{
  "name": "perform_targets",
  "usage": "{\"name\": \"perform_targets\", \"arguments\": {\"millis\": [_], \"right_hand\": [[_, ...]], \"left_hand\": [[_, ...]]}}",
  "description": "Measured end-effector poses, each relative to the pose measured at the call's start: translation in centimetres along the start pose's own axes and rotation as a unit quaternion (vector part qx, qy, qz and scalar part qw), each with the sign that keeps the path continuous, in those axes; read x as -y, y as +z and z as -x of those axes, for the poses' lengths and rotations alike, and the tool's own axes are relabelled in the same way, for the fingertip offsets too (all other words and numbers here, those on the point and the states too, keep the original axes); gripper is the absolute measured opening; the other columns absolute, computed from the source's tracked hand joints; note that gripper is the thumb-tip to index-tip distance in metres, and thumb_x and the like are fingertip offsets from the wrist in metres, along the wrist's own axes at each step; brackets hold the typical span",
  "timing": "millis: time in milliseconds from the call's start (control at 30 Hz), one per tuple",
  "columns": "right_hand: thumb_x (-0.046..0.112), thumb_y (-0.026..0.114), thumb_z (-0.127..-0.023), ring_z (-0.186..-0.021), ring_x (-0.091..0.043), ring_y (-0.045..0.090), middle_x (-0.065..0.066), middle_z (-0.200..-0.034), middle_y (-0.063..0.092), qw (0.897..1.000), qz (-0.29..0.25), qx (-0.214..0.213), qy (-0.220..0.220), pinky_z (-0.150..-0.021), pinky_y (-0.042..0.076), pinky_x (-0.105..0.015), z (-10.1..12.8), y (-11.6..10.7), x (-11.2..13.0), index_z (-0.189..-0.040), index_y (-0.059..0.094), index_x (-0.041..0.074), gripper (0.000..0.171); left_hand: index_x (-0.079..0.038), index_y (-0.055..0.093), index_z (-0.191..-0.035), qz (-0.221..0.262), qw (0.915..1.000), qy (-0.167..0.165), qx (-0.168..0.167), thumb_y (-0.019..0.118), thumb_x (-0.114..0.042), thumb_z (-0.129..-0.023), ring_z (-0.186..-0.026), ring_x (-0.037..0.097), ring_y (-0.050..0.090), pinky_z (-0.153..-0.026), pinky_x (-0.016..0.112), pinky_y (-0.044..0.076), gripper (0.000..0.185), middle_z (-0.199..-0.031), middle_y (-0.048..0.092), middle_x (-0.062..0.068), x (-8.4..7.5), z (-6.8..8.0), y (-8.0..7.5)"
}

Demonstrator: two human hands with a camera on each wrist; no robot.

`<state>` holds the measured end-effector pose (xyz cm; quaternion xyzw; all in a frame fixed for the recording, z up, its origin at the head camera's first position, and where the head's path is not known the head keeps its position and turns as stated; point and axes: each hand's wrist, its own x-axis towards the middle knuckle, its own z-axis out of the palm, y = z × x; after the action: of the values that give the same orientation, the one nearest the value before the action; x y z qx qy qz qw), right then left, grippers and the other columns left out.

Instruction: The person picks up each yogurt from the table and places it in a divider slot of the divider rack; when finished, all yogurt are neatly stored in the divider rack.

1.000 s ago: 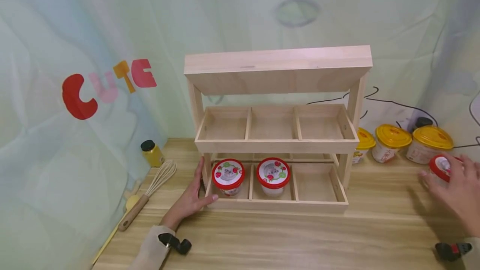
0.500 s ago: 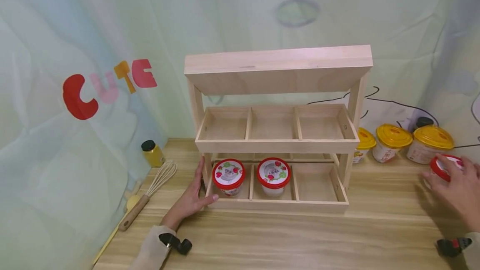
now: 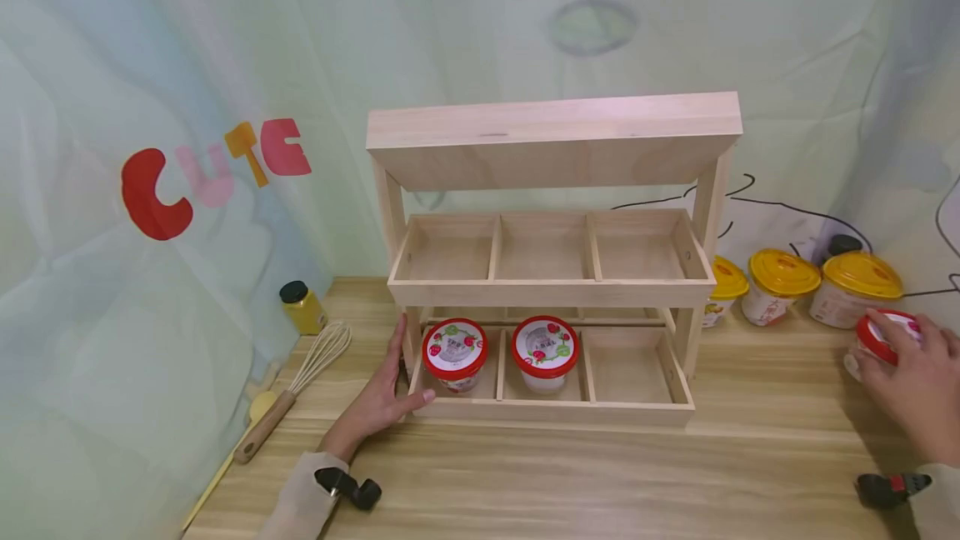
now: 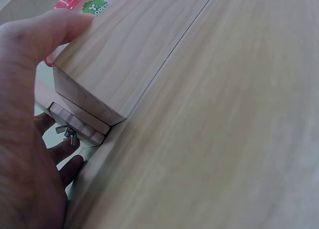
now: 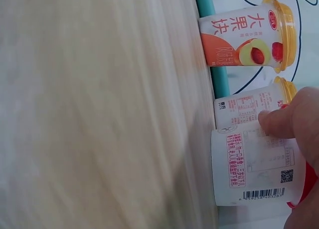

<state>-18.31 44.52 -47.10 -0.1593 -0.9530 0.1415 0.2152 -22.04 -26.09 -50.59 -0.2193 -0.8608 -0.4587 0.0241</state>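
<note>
Tabletop point(image 3: 570, 473) first, plain light wood, with a two-tier wooden rack point(image 3: 551, 269) sitting on it against the curtain. Bottom tier has two red-lid cups point(image 3: 454, 354) in the left and middle slots, right slot bare. Three yellow-lid cups point(image 3: 783, 284) stand just right of the rack. Left hand point(image 3: 378, 398) lies flat with fingers straight against the rack's front left corner, thumb on its front edge. Right hand point(image 3: 911, 382) is at the far right, grip curled round a red-lid cup point(image 3: 883, 334) standing on the tabletop beside the yellow ones. A whisk point(image 3: 296, 386) and a small yellow jar point(image 3: 302, 307) are off left.
</note>
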Motion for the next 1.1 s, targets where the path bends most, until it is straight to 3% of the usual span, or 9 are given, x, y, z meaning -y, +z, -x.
{"name": "perform_targets", "arguments": {"millis": [467,767,1100], "right_hand": [[0.01,0.057,-0.102,-0.164,-0.058,0.001,-0.035,-0.175,0.004,0.999,-0.014,0.011,0.047,-0.131,0.006,-0.078,0.2,-0.5,0.7,-0.167,0.031,0.008,0.07],[0.011,0.06,-0.095,-0.156,-0.066,0.018,-0.038,-0.168,0.026,0.996,-0.049,-0.062,-0.049,-0.128,0.011,-0.082,1.9,-1.4,2.0,-0.159,0.045,0.009,0.065],[0.009,0.058,-0.099,-0.16,-0.06,0.014,-0.031,-0.174,0.022,0.993,-0.076,-0.064,-0.06,-0.127,0.01,-0.083,3.2,-2.8,4.2,-0.159,0.046,0.008,0.061]], "left_hand": [[-0.031,-0.015,-0.172,-0.002,1.0,0.001,0.0,0.084,-0.027,-0.088,-0.165,0.058,0.006,-0.125,0.083,0.014,0.13,-0.181,-0.008,0.025,-0.2,-0.1,0.1],[-0.029,-0.014,-0.173,0.004,1.0,0.005,-0.002,0.084,-0.027,-0.088,-0.164,0.059,0.007,-0.125,0.082,0.015,0.13,-0.18,-0.006,0.027,-0.2,0.1,0.1],[-0.032,-0.015,-0.172,-0.001,1.0,0.006,-0.002,0.085,-0.027,-0.087,-0.165,0.059,0.007,-0.125,0.083,0.014,0.131,-0.181,-0.007,0.025,0.0,0.0,0.0]]}}
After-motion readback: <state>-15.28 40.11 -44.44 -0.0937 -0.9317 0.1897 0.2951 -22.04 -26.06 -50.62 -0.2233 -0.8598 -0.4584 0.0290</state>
